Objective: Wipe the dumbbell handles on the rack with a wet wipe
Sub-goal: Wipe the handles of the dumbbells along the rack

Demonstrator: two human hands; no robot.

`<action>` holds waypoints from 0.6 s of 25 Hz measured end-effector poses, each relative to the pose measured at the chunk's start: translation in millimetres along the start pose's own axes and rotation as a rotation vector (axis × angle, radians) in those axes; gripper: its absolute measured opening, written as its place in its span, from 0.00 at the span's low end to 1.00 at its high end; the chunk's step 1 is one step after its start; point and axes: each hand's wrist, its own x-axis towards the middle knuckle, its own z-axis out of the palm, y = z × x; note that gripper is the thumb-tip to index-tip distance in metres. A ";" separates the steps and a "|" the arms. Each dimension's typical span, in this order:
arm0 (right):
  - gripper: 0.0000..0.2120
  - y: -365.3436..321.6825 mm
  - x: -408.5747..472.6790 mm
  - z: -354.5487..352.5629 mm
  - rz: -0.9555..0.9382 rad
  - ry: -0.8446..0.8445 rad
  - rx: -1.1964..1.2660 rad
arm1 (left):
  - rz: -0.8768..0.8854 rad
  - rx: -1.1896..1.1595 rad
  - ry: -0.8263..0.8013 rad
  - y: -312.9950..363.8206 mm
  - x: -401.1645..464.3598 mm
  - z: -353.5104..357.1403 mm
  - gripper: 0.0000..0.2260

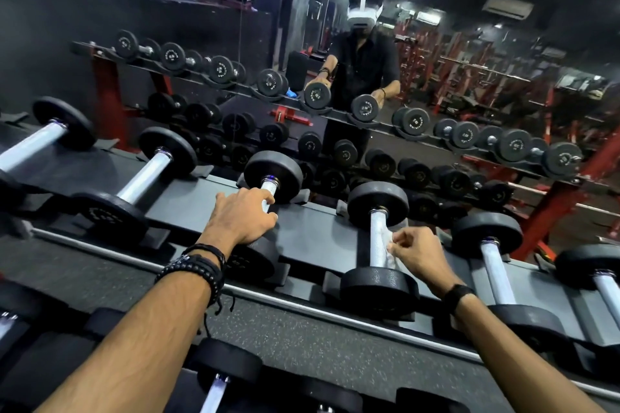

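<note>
Head view, left fingers (268,201) gripping knurled handle (270,188), right fingers (399,238) pinching crumpled wipe (391,253).

Dumbbells (377,238) side by side on rack (302,238), mirror (469,60) behind, lower tier (302,342) in front

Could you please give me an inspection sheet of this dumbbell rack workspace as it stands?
Surface: rack, dark sloped top shelf, with a lower tier below.
Job's things: wet wipe pressed against the handle of one dumbbell; neighbouring dumbbell under the other hand.
Clutter: nothing seen on the top shelf.
Grippers: left hand grips the neighbouring dumbbell's handle; right hand pinches the wipe.
Cables: nothing seen.
Surroundings: mirror behind the rack, reflecting red gym machines.
</note>
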 end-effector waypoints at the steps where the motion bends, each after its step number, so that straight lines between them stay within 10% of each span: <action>1: 0.06 4.3 -4.5 -0.1 0.009 -0.049 0.021 | 0.003 -0.002 -0.002 -0.5 0.5 0.2 0.18; 10: 0.05 -3.7 45.1 19.6 0.102 0.248 0.334 | 0.001 -0.010 -0.008 -3.0 1.0 -0.7 0.18; 15: 0.16 25.2 -0.2 14.6 0.153 -0.134 0.283 | 0.008 -0.014 -0.021 -2.9 3.6 2.0 0.18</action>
